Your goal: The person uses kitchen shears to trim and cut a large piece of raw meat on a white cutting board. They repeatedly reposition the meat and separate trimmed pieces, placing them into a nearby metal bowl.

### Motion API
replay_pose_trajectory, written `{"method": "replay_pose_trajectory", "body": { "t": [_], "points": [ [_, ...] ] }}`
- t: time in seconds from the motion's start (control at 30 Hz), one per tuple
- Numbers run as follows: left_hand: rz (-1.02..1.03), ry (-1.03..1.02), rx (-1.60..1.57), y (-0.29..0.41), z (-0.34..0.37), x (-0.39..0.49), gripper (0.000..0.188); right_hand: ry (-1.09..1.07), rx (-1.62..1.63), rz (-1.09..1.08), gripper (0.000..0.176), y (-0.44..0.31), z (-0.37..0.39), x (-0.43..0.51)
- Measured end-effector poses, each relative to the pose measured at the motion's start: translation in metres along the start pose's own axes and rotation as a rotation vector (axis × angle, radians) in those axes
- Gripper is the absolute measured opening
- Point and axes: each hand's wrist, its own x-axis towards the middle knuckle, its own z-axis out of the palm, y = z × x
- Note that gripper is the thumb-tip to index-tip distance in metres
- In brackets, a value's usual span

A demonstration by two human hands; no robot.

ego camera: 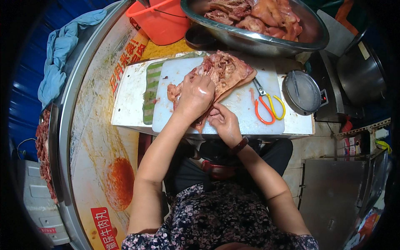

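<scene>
A large piece of meat with skin on its underside (pixel 229 73) lies across a white cutting board (pixel 265 125). Over its left part my left hand (pixel 197 93) is closed, its fingers curled into the flesh. At the near edge of the meat, my right hand (pixel 223 120) pinches a part with thumb and bent fingers; what exactly sits between them is hidden. Scissors with one orange and one yellow handle (pixel 265 101) rest on the board to the right, their tips by the meat. Small scraps are scattered on the board.
Behind the board stand a steel basin (pixel 262 42) heaped with meat, an orange bucket (pixel 159 26) and a dark bowl (pixel 200 36). A round metal dish (pixel 302 92) is at the right, near a large pot (pixel 361 73). A meat tray (pixel 54 150) stands far left.
</scene>
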Motion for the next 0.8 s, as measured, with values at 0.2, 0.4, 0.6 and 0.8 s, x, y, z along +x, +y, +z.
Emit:
{"method": "replay_pose_trajectory", "body": {
  "t": [0.2, 0.4, 0.6, 0.8],
  "points": [
    [0.075, 0.06, 0.215, 0.004, -0.001, 0.002, 0.007, -0.007, -0.071, -0.02, 0.05, -0.002, 0.001, -0.007],
    [0.015, 0.138, 0.014, -0.004, 0.005, -0.008, 0.006, 0.045, -0.003, -0.044, 0.049, 0.002, -0.004, -0.013],
    [-0.11, 0.041, -0.232, -0.034, -0.001, 0.014, 0.002, 0.003, -0.023, 0.016, 0.048, -0.002, -0.005, -0.02],
    [-0.428, 0.006, -0.718, -0.077, -0.048, 0.022, 0.014, 0.021, -0.019, 0.01, 0.047, -0.008, -0.01, -0.023]
  ]
}}
